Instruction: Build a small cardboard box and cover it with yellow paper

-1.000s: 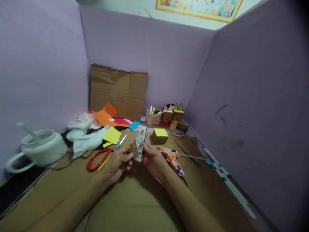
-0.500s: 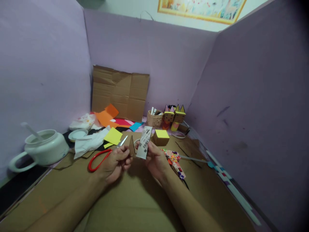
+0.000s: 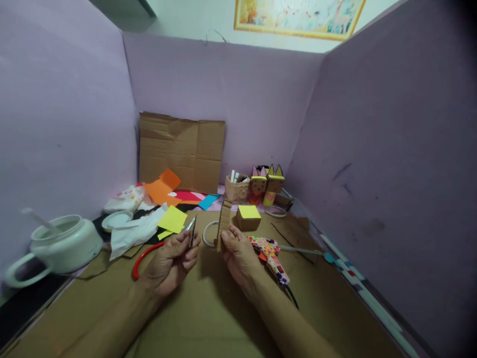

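Note:
My left hand [image 3: 173, 258] pinches a small cardboard piece [image 3: 193, 231], seen nearly edge-on. In my right hand [image 3: 240, 253] is an upright cardboard strip [image 3: 224, 219], its plain brown side showing. The two pieces are apart. Partly hidden behind my left hand lie scissors [image 3: 143, 257] with red handles. A pale ring [image 3: 207, 233], perhaps a tape roll, sits behind the strip. Beyond my right hand stands a small cardboard box [image 3: 248, 218] with a yellow top. A flower-patterned glue gun [image 3: 272, 256] lies to the right of that hand.
Yellow paper [image 3: 173, 219], a white tissue [image 3: 137, 231] and orange paper [image 3: 163, 186] lie at the back left. A white pot [image 3: 65, 246] stands far left. A marker basket [image 3: 236, 189] and two cardboard animal figures [image 3: 266, 184] stand at the back. Purple walls enclose the table.
The strip in my right hand has turned: its white printed label faced me before, and now its brown side does. The view has shifted slightly.

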`<action>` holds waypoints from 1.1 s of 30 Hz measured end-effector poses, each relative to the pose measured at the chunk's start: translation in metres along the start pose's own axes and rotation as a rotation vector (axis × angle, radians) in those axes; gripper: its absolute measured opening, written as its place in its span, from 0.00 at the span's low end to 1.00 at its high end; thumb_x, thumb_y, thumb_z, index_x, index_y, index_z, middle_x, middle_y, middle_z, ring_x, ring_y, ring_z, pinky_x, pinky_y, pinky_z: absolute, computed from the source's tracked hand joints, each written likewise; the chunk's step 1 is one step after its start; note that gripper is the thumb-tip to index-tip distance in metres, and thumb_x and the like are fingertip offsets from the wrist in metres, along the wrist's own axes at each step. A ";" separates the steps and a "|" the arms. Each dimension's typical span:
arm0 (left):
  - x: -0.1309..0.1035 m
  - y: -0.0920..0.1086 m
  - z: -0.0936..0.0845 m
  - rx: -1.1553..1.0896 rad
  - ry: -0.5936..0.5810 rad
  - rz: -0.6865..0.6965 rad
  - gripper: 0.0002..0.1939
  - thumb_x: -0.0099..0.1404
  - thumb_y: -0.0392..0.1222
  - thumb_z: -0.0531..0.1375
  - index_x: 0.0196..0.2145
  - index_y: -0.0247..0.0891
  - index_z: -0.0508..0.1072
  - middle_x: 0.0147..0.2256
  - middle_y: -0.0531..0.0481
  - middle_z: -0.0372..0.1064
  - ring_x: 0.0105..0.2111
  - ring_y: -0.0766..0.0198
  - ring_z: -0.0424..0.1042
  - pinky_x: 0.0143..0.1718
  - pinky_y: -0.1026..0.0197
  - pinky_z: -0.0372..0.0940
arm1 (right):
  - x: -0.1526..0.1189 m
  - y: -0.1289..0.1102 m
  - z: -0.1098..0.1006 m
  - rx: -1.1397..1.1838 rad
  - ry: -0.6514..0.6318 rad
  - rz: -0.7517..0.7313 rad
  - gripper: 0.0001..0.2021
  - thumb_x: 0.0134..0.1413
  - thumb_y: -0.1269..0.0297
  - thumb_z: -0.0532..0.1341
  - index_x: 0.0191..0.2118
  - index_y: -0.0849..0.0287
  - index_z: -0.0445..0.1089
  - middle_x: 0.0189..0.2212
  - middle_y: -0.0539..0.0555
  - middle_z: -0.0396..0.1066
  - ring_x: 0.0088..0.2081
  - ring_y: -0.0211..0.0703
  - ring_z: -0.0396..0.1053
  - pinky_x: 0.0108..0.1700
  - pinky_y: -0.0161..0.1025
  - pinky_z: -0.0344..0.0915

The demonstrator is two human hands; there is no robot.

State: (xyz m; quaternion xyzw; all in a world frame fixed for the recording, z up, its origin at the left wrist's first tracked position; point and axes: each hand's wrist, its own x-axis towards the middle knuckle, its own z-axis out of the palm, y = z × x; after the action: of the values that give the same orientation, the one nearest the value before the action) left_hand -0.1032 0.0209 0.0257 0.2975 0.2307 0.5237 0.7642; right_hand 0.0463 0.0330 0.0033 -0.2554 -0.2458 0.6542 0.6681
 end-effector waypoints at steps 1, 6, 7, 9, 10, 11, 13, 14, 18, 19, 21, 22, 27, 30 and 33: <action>0.002 -0.002 0.000 0.077 0.041 0.024 0.14 0.42 0.33 0.71 0.27 0.30 0.72 0.22 0.53 0.66 0.16 0.77 0.61 0.14 0.75 0.57 | 0.001 0.001 -0.001 -0.042 -0.004 -0.006 0.19 0.29 0.69 0.72 0.33 0.59 0.68 0.24 0.46 0.72 0.26 0.35 0.68 0.31 0.32 0.65; 0.005 -0.019 -0.002 0.456 0.226 0.107 0.16 0.42 0.43 0.69 0.27 0.32 0.71 0.14 0.55 0.64 0.14 0.73 0.59 0.14 0.71 0.55 | 0.000 0.001 -0.005 -0.235 0.038 -0.011 0.13 0.33 0.64 0.68 0.30 0.61 0.72 0.23 0.50 0.74 0.26 0.41 0.70 0.30 0.37 0.65; 0.004 -0.022 -0.002 0.518 0.268 0.125 0.17 0.43 0.44 0.69 0.28 0.33 0.71 0.14 0.56 0.64 0.14 0.72 0.59 0.14 0.71 0.56 | -0.001 0.001 -0.005 -0.244 0.041 -0.019 0.12 0.33 0.64 0.68 0.29 0.60 0.72 0.23 0.50 0.74 0.26 0.42 0.70 0.30 0.37 0.65; 0.003 -0.028 -0.001 0.629 0.347 0.168 0.17 0.43 0.47 0.68 0.27 0.34 0.70 0.13 0.56 0.63 0.13 0.71 0.59 0.14 0.70 0.56 | -0.003 0.001 -0.002 -0.266 0.032 -0.029 0.10 0.35 0.63 0.67 0.29 0.60 0.73 0.24 0.50 0.74 0.27 0.43 0.70 0.29 0.37 0.65; 0.003 -0.030 0.000 0.671 0.377 0.187 0.16 0.43 0.47 0.67 0.26 0.34 0.69 0.13 0.57 0.63 0.13 0.71 0.59 0.14 0.69 0.56 | -0.004 0.002 -0.001 -0.275 0.021 -0.028 0.09 0.36 0.63 0.66 0.28 0.60 0.73 0.24 0.51 0.74 0.27 0.43 0.70 0.29 0.37 0.65; 0.002 -0.031 0.001 0.702 0.399 0.199 0.16 0.44 0.48 0.66 0.25 0.35 0.68 0.13 0.57 0.63 0.12 0.71 0.58 0.14 0.70 0.55 | -0.005 0.002 0.001 -0.283 0.006 -0.025 0.08 0.37 0.63 0.65 0.29 0.59 0.73 0.25 0.51 0.74 0.28 0.43 0.70 0.29 0.36 0.65; 0.002 -0.032 0.002 0.737 0.433 0.204 0.14 0.44 0.48 0.65 0.23 0.36 0.67 0.12 0.58 0.61 0.12 0.72 0.56 0.13 0.70 0.52 | -0.008 0.004 0.003 -0.295 -0.025 -0.017 0.08 0.40 0.63 0.63 0.30 0.58 0.73 0.26 0.51 0.74 0.28 0.43 0.70 0.27 0.36 0.64; 0.003 -0.033 0.002 0.753 0.445 0.207 0.13 0.44 0.48 0.64 0.22 0.37 0.66 0.12 0.59 0.60 0.11 0.72 0.55 0.12 0.70 0.51 | -0.008 0.006 0.004 -0.299 -0.037 -0.013 0.09 0.40 0.63 0.62 0.31 0.58 0.72 0.26 0.51 0.74 0.28 0.43 0.70 0.27 0.35 0.63; 0.005 -0.031 0.003 0.854 0.465 0.276 0.11 0.43 0.46 0.62 0.18 0.37 0.66 0.12 0.58 0.58 0.13 0.70 0.55 0.15 0.68 0.51 | -0.010 0.010 0.003 -0.306 -0.073 -0.010 0.10 0.42 0.64 0.62 0.34 0.58 0.72 0.24 0.50 0.72 0.22 0.38 0.66 0.23 0.32 0.59; 0.005 -0.030 0.003 0.869 0.466 0.296 0.10 0.42 0.46 0.62 0.17 0.37 0.67 0.13 0.57 0.60 0.15 0.69 0.57 0.16 0.68 0.53 | -0.010 0.010 0.003 -0.309 -0.082 -0.016 0.10 0.42 0.64 0.62 0.34 0.58 0.72 0.23 0.49 0.71 0.21 0.36 0.64 0.22 0.31 0.57; 0.005 -0.028 0.005 0.903 0.472 0.321 0.09 0.41 0.44 0.63 0.16 0.36 0.68 0.15 0.54 0.63 0.18 0.67 0.60 0.20 0.67 0.56 | -0.010 0.009 0.003 -0.313 -0.087 -0.030 0.09 0.41 0.65 0.63 0.33 0.59 0.72 0.21 0.47 0.69 0.18 0.33 0.59 0.19 0.30 0.53; 0.004 -0.028 0.006 0.924 0.476 0.330 0.09 0.41 0.44 0.62 0.16 0.36 0.68 0.16 0.53 0.64 0.19 0.67 0.60 0.21 0.66 0.56 | -0.010 0.009 0.003 -0.313 -0.089 -0.035 0.09 0.41 0.65 0.63 0.33 0.59 0.72 0.20 0.47 0.69 0.17 0.32 0.58 0.19 0.29 0.52; 0.002 -0.029 0.009 0.984 0.484 0.356 0.08 0.42 0.44 0.61 0.15 0.38 0.68 0.15 0.53 0.63 0.18 0.65 0.60 0.21 0.64 0.56 | -0.014 0.007 0.005 -0.297 -0.099 -0.019 0.14 0.36 0.69 0.67 0.35 0.58 0.71 0.24 0.48 0.73 0.21 0.35 0.65 0.23 0.31 0.59; 0.002 -0.030 0.008 1.001 0.475 0.385 0.08 0.42 0.44 0.61 0.15 0.38 0.68 0.16 0.53 0.63 0.19 0.65 0.61 0.21 0.64 0.57 | -0.015 0.006 0.006 -0.261 -0.115 0.000 0.19 0.31 0.73 0.68 0.37 0.58 0.70 0.27 0.50 0.76 0.27 0.41 0.71 0.31 0.36 0.65; 0.004 -0.030 0.008 0.914 0.463 0.409 0.09 0.42 0.45 0.63 0.19 0.37 0.68 0.18 0.53 0.66 0.21 0.64 0.64 0.22 0.64 0.59 | -0.016 0.005 0.007 -0.233 -0.126 0.018 0.20 0.31 0.72 0.69 0.37 0.59 0.70 0.29 0.53 0.77 0.29 0.44 0.73 0.34 0.38 0.66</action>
State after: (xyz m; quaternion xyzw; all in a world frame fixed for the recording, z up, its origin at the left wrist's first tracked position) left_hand -0.0771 0.0144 0.0102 0.5149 0.5342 0.5595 0.3693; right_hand 0.0375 0.0176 0.0049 -0.2920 -0.3593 0.6419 0.6112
